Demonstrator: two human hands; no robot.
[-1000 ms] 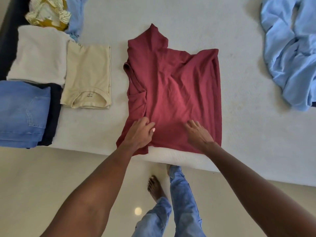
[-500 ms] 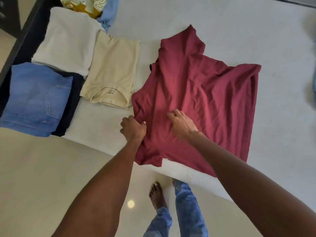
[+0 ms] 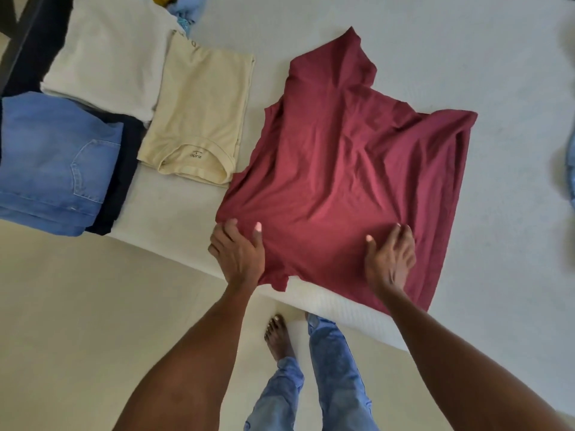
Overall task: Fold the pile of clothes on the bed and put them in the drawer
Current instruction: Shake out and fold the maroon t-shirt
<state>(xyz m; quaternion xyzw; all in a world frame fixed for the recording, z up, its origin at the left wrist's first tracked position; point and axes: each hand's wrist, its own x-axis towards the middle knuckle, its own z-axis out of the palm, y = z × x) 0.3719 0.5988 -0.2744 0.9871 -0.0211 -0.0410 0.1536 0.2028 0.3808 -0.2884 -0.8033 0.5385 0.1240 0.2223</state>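
At the centre of the frame we have the maroon shirt (image 3: 348,169) spread on the white bed (image 3: 435,42), its lower edge hanging just over the mattress side. Our left hand (image 3: 238,255) lies at the shirt's lower left corner, fingers straight and flat on the cloth, the grip wide and holding nothing. Our right hand (image 3: 390,259) presses flat on the shirt to the right of it, fingers spread, its grip wide as well. In the upper left of the frame sit the folded clothes: a cream t-shirt (image 3: 199,119) just beside the maroon shirt, a white garment (image 3: 109,54) above left of it, and blue jeans (image 3: 56,163) lying on a dark garment (image 3: 123,172) at the left edge. Our bare foot (image 3: 278,337) and jeans leg (image 3: 336,368) show on the floor below.
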